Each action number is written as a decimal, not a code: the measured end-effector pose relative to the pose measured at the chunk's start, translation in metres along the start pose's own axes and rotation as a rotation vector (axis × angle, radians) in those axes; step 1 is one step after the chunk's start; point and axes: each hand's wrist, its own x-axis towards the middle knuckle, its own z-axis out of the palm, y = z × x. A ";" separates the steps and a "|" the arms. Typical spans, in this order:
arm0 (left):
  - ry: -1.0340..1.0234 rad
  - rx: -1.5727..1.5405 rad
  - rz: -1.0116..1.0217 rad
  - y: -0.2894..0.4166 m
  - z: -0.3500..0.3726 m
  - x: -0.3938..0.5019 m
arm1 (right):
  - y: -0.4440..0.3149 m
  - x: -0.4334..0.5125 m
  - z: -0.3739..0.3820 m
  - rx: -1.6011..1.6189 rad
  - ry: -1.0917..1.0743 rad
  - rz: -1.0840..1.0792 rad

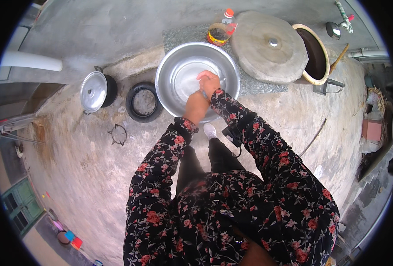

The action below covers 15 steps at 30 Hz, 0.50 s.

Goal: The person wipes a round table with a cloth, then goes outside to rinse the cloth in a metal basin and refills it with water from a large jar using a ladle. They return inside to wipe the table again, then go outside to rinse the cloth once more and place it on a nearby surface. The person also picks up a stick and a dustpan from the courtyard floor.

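Observation:
My left hand (196, 104) and my right hand (209, 83) meet over a wide metal basin (167, 74), just inside its near right part. The right hand's fingers are curled, and it sits slightly beyond the left. A small pale bit shows between the two hands, too little to tell what it is. The left hand's fingers are hidden behind its back and wrist. Whether shallow clear water covers the shiny basin bottom cannot be made out.
Beyond the basin stand a plastic jug (218, 37) with an orange cap, a round stone-like lid (261, 46) and a large jar (326, 68). Leftward are a tyre (132, 109), a lidded pot (94, 91) and a metal ring stand (108, 132). A stick (314, 138) lies right.

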 end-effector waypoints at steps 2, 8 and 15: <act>0.042 0.030 0.056 -0.008 0.001 -0.009 | 0.014 0.000 0.003 0.020 0.062 -0.014; -0.048 0.134 -0.003 -0.025 -0.026 -0.025 | 0.050 -0.001 0.023 0.036 0.121 0.057; 0.101 -0.200 0.006 -0.084 -0.078 -0.081 | 0.041 -0.061 0.077 -0.043 -0.104 0.164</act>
